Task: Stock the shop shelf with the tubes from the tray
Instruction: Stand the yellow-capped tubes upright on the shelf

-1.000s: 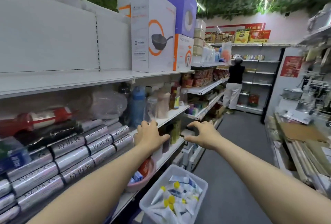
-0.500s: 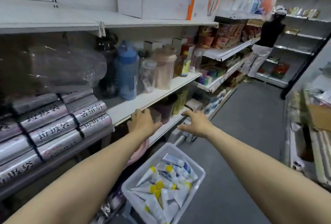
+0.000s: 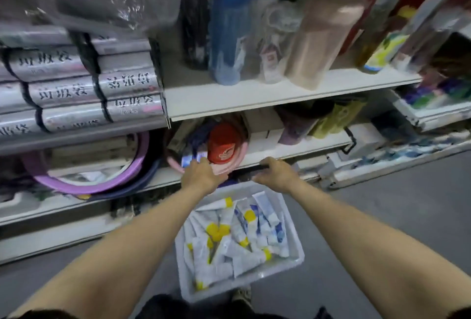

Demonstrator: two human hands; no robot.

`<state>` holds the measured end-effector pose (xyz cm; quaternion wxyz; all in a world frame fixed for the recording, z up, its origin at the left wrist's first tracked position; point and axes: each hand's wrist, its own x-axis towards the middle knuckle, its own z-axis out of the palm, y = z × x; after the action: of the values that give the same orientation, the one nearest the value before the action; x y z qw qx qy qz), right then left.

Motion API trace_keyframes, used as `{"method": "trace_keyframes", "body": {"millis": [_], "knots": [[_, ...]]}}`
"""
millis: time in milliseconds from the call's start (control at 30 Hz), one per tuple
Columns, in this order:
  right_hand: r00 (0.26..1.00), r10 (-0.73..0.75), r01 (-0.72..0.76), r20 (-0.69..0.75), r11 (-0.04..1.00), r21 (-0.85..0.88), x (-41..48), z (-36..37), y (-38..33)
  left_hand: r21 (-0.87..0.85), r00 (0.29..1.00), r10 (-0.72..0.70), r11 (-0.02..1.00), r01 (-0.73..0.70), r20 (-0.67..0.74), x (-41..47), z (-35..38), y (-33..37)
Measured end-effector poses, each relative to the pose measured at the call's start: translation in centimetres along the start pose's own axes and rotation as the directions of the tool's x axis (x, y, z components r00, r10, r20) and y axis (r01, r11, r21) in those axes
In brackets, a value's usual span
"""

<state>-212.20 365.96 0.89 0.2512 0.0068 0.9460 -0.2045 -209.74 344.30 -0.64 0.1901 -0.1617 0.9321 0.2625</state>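
The left hand [image 3: 201, 176] and right hand [image 3: 275, 173] had dropped to the lower shelf [image 3: 293, 146], their grip unclear; the tubes [image 3: 229, 239] still lay in the tray [image 3: 229, 290].

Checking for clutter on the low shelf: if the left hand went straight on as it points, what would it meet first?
Likely the blue-and-white packet in the pink basin, ahead of the left hand; a red cap lies beside it. Blur hides whether they touch.

Bare forearms run from short black sleeves [image 3: 38, 315] to the left hand [image 3: 201, 174] and right hand [image 3: 276, 174]. Dark clothing [image 3: 178, 308] covers the lap, a shoe [image 3: 242, 295] just beside it.
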Motion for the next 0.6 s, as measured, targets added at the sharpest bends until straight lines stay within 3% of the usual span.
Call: {"method": "trace_keyframes", "body": {"millis": [133, 300, 433, 600], "knots": [[0.980, -0.025, 0.023, 0.197, 1.000, 0.014, 2.4, 4.6, 2.1, -0.087, 0.973, -0.208, 0.972, 0.217, 0.102, 0.0, 4.9, -3.5], [0.916, 0.035, -0.081, 0.400, 0.992, 0.099, 4.0, 11.4, 4.6, -0.216, 0.891, -0.383, 0.874, 0.434, 0.243, -0.8, 10.8, -7.9], [0.869, 0.128, -0.249, 0.479, 0.948, 0.198, 5.4, 16.4, 5.7, -0.265, 0.836, -0.452, 0.803, 0.534, 0.312, -0.3, 14.4, -9.7], [0.792, 0.269, -0.509, 0.548, 0.787, 0.349, 7.6, 21.4, 5.5, -0.342, 0.805, -0.497, 0.731, 0.590, 0.325, 2.3, 17.7, -11.2]]}}
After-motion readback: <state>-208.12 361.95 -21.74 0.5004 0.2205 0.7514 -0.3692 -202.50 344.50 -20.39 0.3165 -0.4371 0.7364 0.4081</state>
